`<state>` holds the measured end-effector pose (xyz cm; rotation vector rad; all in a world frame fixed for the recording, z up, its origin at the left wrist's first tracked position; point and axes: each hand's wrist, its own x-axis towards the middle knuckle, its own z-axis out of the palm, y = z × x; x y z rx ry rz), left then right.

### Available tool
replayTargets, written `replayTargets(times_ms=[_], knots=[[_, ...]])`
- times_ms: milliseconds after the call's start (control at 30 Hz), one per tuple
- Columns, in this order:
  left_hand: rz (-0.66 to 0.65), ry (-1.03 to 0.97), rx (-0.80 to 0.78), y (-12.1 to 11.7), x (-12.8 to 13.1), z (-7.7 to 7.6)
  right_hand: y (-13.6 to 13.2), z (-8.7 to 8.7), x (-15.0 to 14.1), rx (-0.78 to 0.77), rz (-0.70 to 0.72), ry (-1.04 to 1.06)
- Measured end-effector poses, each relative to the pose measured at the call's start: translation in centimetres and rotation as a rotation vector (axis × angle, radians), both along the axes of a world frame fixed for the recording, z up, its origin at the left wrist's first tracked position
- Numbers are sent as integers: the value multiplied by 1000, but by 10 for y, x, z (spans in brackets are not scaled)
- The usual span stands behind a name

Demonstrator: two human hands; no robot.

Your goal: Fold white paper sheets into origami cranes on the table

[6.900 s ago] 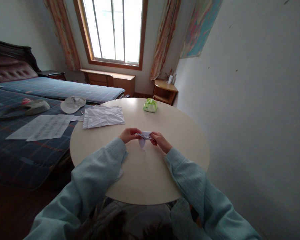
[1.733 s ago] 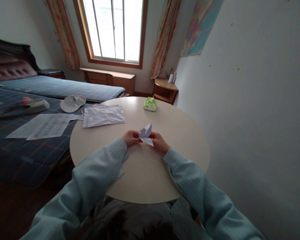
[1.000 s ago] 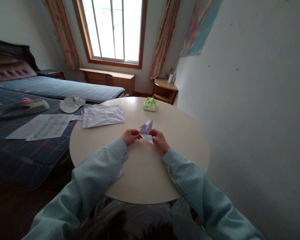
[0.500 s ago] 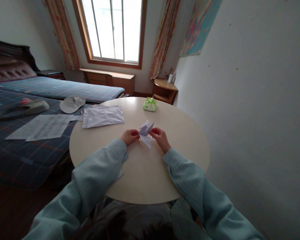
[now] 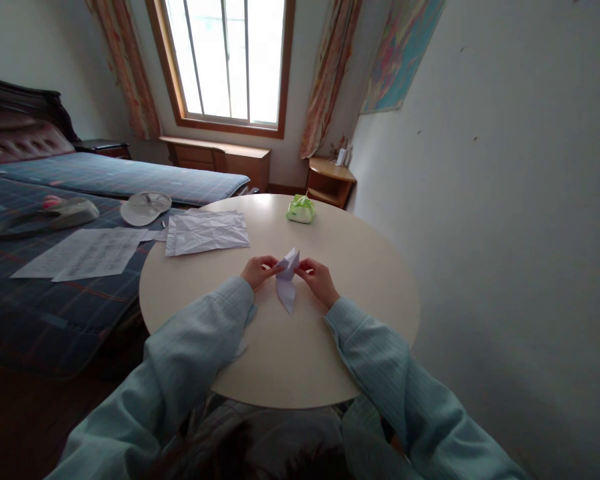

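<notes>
A folded white paper piece is held over the middle of the round table, one pointed flap hanging toward me and another part standing up. My left hand pinches its left edge between thumb and fingers. On the opposite side, my right hand grips the right edge in the same way. Beyond the left hand lies a stack of creased white paper. Part of another pale scrap shows beside my left sleeve, mostly hidden.
A green-and-white tissue pack stands near the table's far edge. To the left, a bed holds printed sheets, a pale cap and a bag. The white wall rises on the right.
The folded paper has turned between my hands: its lower flap now hangs closer to me, and the upper points have drawn together. Both hands have shifted only slightly.
</notes>
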<state>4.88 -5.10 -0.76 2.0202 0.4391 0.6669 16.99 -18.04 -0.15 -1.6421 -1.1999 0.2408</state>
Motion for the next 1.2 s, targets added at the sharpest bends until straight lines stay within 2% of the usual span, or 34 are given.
replayTargets(times_ms=[167,533,700,833,1000,1100,1200], knots=[[22,-2,-7,2,1,-3,1,1,0,-19,-26,-41],[85,34,-166,2,4,-10,2,-1,5,-70,-102,-95],[48,-11,-69,1,2,-6,1,0,3,-12,-86,-122],[-1,-37,-85,-1,1,0,-1,3,0,15,-75,-119],[-6,-47,-104,5,2,2,0,4,2,25,-141,-106],[63,-27,-27,15,0,-1,2,3,15,60,-230,-117],[212,55,227,29,-6,-6,-1,1,48,120,-401,-168]])
